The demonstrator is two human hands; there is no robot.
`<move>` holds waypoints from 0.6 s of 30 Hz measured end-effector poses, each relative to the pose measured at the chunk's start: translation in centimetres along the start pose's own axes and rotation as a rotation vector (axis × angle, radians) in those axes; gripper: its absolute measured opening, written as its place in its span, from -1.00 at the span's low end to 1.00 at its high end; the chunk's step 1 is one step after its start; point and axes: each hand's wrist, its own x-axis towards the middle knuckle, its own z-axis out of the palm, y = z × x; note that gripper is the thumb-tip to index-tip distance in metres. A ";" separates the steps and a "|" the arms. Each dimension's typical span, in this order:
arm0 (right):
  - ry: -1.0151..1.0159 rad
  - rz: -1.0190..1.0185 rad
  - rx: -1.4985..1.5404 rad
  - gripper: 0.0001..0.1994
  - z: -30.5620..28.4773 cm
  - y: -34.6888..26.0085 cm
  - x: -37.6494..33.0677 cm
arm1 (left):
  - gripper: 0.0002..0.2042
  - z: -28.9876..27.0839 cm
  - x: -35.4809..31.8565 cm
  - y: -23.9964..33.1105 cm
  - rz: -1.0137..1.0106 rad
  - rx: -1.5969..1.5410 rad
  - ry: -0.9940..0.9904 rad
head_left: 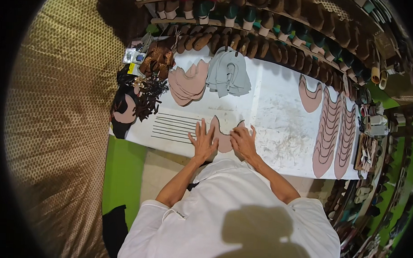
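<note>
A pink curved leather shoe piece (224, 139) lies flat near the front edge of the white worktable (275, 99). My left hand (203, 140) rests flat on its left side, fingers spread. Over the piece's right side lies my right hand (244, 140), fingers bent and pressing down. Neither hand grips anything. Several thin dark strips (172, 126) lie in parallel rows just left of my left hand.
Stacks of pink pieces (188, 83) and grey pieces (228, 74) sit at the back left beside dark straps (148, 97). Overlapping rows of pink pieces (330, 131) run down the right side. Shelves of shoe lasts (273, 45) line the back. Green floor (122, 171) shows left.
</note>
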 end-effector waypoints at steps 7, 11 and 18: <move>0.206 0.570 -0.139 -0.60 -1.9 -0.9 -1.3 | -0.53 1.2 1.7 -1.4 -0.105 0.086 0.115; 0.174 0.578 -0.171 -0.64 -0.7 -1.6 -1.8 | -0.66 1.4 2.5 -1.3 -0.209 -0.052 0.092; 0.278 0.840 0.045 -0.76 1.0 -1.4 -1.0 | -0.78 -0.4 2.8 -0.7 -0.232 -0.219 0.052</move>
